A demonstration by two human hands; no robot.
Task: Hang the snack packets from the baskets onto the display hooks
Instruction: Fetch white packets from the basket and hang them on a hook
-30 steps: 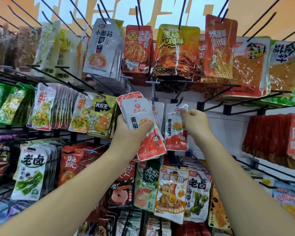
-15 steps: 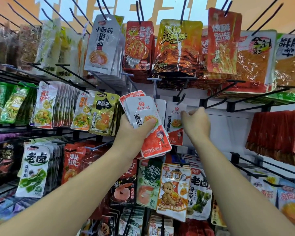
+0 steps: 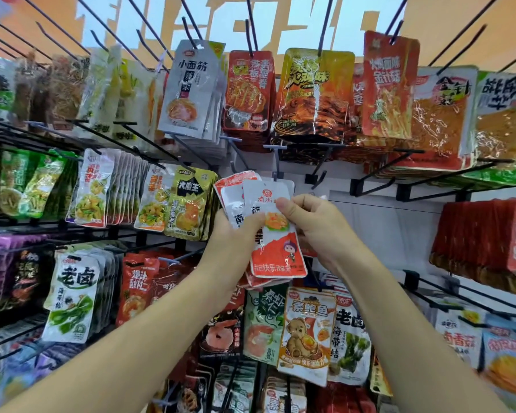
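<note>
Both hands are raised close together in front of the rack. Our left hand [image 3: 233, 234] grips a fanned stack [image 3: 231, 195] of red and white packets, with the thumb laid across the front. Our right hand [image 3: 313, 225] pinches the front packet [image 3: 277, 251] at its right edge, between thumb and fingers. So both hands are closed on packets, and both touch this same front packet. Its top edge sits just below a hook [image 3: 276, 171] in the middle row.

We think the step now is to separate one packet and bring it to the hook. Several things could go wrong:

- The left thumb presses on the packet that the right hand wants to pull. If the thumb does not release, the second packet may come along too, or the film may crease.
- The stack is fanned and the film looks smooth. If the left grip loosens, the packets at the back can slide out and fall.
- We cannot see the hanging hole clearly. If the hook tip misses it, the tip may push the packet back or tear the top seal.
- The right hand holds the packet only by one edge, so it may turn and tilt as it goes up.
- The yellow packets [image 3: 188, 204] hang just beside the left hand, and a wide movement could knock them.
</note>
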